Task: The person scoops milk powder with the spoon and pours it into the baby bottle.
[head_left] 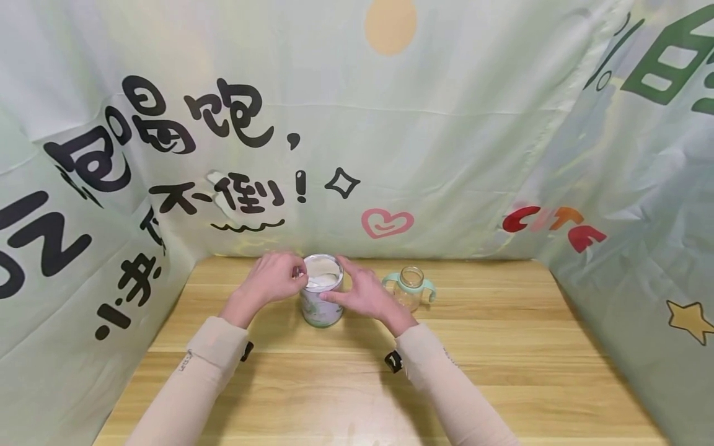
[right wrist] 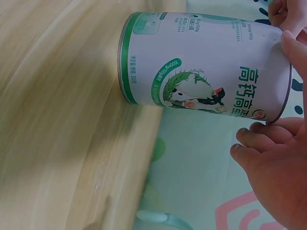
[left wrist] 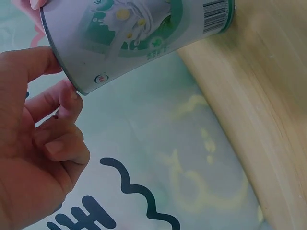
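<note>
A milk powder tin (head_left: 321, 310) stands upright on the wooden table, its top uncovered and pale powder (head_left: 322, 266) showing inside. My left hand (head_left: 273, 277) is at the tin's left rim. Its thumb and fingertips pinch the end of a white scoop (head_left: 317, 282), which lies over the powder just inside the mouth. From the other side, my right hand (head_left: 365, 291) grips the tin near the top, thumb in front and fingers behind. In the right wrist view the tin (right wrist: 192, 67) shows a cow picture and green lettering.
A clear bottle (head_left: 411, 291) with a pale green collar and two handles stands right of the tin, uncapped, behind my right wrist. Printed cloth walls (head_left: 446, 155) enclose the table (head_left: 502, 359) at the back and both sides.
</note>
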{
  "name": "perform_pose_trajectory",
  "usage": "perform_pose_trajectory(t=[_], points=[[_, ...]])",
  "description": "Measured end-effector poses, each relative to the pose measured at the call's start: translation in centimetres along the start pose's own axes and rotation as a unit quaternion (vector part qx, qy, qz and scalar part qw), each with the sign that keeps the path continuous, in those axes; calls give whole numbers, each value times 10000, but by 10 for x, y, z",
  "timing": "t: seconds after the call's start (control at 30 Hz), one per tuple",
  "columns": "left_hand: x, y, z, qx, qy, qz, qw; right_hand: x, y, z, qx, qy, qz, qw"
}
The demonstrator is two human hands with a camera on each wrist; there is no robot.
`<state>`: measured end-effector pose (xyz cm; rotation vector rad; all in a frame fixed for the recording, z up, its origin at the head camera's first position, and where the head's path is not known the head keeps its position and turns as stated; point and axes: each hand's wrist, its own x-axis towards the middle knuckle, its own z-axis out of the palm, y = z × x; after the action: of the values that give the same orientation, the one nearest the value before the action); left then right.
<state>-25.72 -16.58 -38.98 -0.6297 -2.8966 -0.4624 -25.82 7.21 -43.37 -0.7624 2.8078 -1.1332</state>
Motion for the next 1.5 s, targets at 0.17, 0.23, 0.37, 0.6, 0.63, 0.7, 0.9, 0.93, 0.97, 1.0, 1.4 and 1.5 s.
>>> perform_pose_trajectory(t=[0.17, 0.23, 0.37, 0.6, 0.63, 0.7, 0.9, 0.93, 0.97, 1.0, 1.4, 1.5], points=[[1, 1, 2, -7, -27, 3, 10000, 0, 0, 1, -16, 9, 12, 10000], [2, 1, 2, 19, 3, 21, 10000, 0, 0, 1, 0, -8, 34, 10000], [3, 1, 3, 7, 124, 21, 9999, 0, 1, 1, 14, -10, 69, 10000], [2, 3, 3, -227, 293, -86, 9993, 1, 1, 1, -7, 16, 89, 10000], [2, 3, 3, -308, 325, -80, 9990, 1, 1, 1, -6, 19, 91, 10000], [2, 3, 3, -470, 401, -43, 9981, 1, 1, 1, -2, 19, 88, 10000], [3, 1, 4, -1084, 607, -100, 9922, 1, 3, 1, 18, -1, 17, 10000], [3, 1, 5, -1189, 652, -138, 9907, 1, 3, 1, 20, 0, 13, 10000], [3, 1, 5, -1260, 703, -198, 9893, 1, 3, 1, 26, 1, 11, 10000], [3, 1, 5, -1327, 759, -260, 9879, 1, 3, 2, 27, 7, 6, 10000], [2, -1, 6, -1107, 659, -718, 9891, 0, 1, 1, 15, -28, 95, 9999], [2, -2, 7, -1077, 735, -728, 9888, 0, 1, 1, 18, -23, 86, 10000]])
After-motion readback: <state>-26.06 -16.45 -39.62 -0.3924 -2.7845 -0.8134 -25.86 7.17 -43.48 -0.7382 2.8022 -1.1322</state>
